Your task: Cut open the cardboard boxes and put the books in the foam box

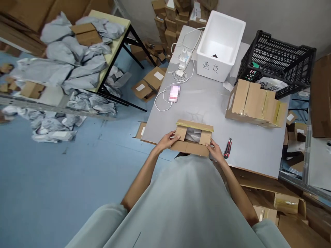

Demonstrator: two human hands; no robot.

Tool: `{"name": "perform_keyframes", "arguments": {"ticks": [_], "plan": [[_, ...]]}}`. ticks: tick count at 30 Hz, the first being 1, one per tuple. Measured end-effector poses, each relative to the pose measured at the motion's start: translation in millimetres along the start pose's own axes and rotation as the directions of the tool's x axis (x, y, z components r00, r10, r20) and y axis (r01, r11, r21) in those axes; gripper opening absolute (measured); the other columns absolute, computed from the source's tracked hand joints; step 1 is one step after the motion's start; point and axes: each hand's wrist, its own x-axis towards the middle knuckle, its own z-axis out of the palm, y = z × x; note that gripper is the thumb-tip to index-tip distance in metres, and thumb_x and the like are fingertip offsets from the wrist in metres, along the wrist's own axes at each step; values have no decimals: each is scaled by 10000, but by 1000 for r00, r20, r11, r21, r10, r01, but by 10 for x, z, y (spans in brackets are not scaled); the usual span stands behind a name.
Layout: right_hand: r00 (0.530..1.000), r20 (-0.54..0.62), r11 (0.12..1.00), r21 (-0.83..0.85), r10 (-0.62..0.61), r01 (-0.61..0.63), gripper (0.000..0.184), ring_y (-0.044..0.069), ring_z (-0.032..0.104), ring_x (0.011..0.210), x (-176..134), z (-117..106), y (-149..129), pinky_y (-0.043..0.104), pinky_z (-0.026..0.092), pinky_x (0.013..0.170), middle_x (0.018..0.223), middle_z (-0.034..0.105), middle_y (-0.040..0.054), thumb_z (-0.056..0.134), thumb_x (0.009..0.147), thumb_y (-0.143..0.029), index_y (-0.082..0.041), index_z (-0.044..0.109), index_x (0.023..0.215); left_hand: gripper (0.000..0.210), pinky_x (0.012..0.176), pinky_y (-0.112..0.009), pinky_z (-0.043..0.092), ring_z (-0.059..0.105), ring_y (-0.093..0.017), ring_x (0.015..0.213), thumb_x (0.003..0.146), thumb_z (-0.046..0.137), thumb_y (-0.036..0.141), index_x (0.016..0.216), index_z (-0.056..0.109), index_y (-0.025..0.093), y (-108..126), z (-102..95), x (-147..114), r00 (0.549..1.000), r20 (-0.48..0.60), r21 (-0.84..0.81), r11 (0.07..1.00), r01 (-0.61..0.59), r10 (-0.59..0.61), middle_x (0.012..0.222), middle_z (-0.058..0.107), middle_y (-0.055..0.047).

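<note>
Both hands' grip closed on small carton (192,139), left (168,140), right (215,151); grey table (207,103), blue floor (51,179).

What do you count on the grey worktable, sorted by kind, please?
Cardboard boxes: 2, small open box in both hands, taped box
White foam box: 1
Black crate: 1
Utility knife: 1
Chargers with cables: 2
Blurred pink item: 1
Total: 8

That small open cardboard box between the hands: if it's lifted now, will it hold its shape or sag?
The small cardboard box is probably light: it is shallow and shows only grey wrapping inside. Its flaps stand unsealed, so they would likely flop. The left hand and right hand hold opposite ends, which should keep it fairly square.
</note>
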Motion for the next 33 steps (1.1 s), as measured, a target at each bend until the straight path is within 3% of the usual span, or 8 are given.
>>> {"name": "perform_keyframes", "arguments": {"ticks": [4,8,11,14,19,25,29,33], "plan": [[999,33,994,-107,-27,31,932,306,834,926,76,58,-92,455,679,887,1402,784,189,735,878,-771,-172,627,1583,1042,1114,-487,608,705,-364,1367,720,906,670,1574,561,182,-162,-49,-413,988,-150,25,999,-40,43,1468,740,-177],[993,93,979,-183,-73,89,886,327,829,1030,204,254,-289,444,672,906,1399,784,211,703,918,-776,-157,643,1548,959,1124,-496,604,713,-355,1362,787,890,612,1587,535,220,-337,-137,-772,946,-322,39,999,-32,43,1449,750,-161],[981,161,960,-238,-108,145,836,327,813,1098,277,528,-473,437,663,941,1384,795,193,661,956,-780,-168,659,1527,815,1071,-473,633,726,-344,1322,862,822,621,1539,597,228,-508,-304,-910,906,-416,18,996,-82,82,1471,728,-157],[978,162,939,-293,-133,177,809,335,802,1118,332,928,-643,454,662,942,1363,801,192,660,955,-795,-175,677,1475,794,1008,-453,659,741,-333,1257,873,806,616,1528,622,207,-745,-592,-943,873,-476,-57,987,-148,103,1523,668,-181],[961,214,912,-332,-173,239,643,327,786,1143,501,1888,-904,456,658,947,1396,782,189,681,956,-784,-218,716,1261,790,1029,-443,648,722,-321,1284,893,803,580,1567,606,217,-1241,-1342,-989,811,-574,-161,956,-243,110,1499,641,-176],[901,417,857,-416,-118,304,671,287,799,1035,981,3312,-1100,426,661,891,1450,748,171,680,961,-750,-215,699,1367,788,1010,-451,650,706,-329,1298,873,801,555,1563,618,223,-1900,-2284,-1309,734,-677,-281,938,-204,-43,1469,662,-167],[828,535,768,-457,-167,450,635,312,778,1141,1409,4235,-1107,472,644,1019,1394,771,167,647,981,-707,-196,756,1342,779,983,-447,659,713,-323,1266,844,801,552,1524,641,208,-2293,-2653,-1469,675,-712,-413,893,-177,-195,1470,684,-166],[749,639,654,-493,-175,573,491,324,763,1221,1766,5051,-1141,480,606,1116,1322,807,139,602,1046,-557,-201,791,1326,692,965,-458,666,743,-319,1204,856,776,526,1454,671,194,-2586,-2917,-1417,643,-714,-495,849,-183,-278,1465,701,-174]]}}
